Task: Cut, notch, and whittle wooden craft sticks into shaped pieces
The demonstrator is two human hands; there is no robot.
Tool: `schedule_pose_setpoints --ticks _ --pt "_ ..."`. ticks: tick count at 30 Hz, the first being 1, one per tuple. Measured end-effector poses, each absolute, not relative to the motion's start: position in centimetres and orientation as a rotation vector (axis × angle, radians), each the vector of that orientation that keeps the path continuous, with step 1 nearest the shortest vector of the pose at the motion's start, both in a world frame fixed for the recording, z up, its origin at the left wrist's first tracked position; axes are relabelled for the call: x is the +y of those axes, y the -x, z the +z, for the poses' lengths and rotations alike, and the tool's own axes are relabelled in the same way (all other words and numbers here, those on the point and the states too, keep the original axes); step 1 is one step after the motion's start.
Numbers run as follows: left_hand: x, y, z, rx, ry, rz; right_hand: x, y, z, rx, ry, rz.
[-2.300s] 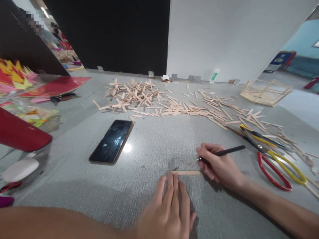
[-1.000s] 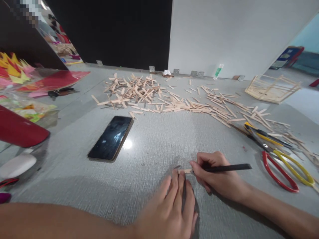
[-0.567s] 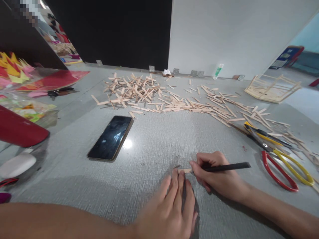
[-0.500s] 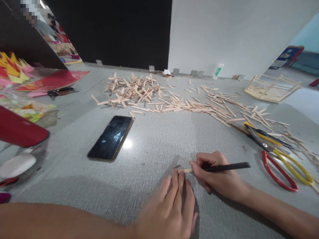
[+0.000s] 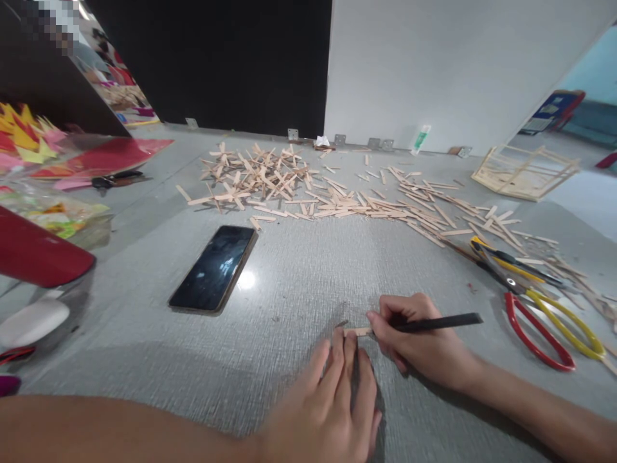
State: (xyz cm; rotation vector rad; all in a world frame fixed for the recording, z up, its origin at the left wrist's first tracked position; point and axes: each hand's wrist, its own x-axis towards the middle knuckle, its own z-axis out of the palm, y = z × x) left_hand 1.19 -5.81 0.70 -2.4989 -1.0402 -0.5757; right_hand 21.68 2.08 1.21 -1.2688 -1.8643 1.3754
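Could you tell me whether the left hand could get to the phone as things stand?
Probably yes: the left hand rests on the floor, and only bare grey floor lies between it and the phone.

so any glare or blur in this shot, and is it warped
Head view: a bright glare spot on the table beside the phone; the left hand is softly blurred, while the right hand with its pen is sharper; wide-angle warp bends the edges, and the top left corner is pixelated.
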Motion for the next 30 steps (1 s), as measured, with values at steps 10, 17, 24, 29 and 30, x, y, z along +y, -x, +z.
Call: schedule_pose_setpoints --ticks 10,17,24,29,30 --pt "-6.36 -1.38 0.8 -1.064 2.5 -0.588 2.34 -21.6 1.26 -1.834 1.276 1.404" --pt "-6.26 -1.27 0.67 -1.053 2.51 -0.562 2.28 -21.51 1.33 -1.814 1.277 1.398" --pt "-6.37 -1.27 0.74 -1.046 2.523 -0.554 2.27 -21.54 1.26 -1.822 1.28 1.4" --pt "-6.37 -1.12 0.73 -1.047 2.529 -0.532 2.15 -21.45 1.47 -1.831 1.287 1.392" --pt "-6.35 -1.13 0.74 -1.047 2.528 -0.532 2.15 -21.44 1.53 -1.834 1.29 1.39"
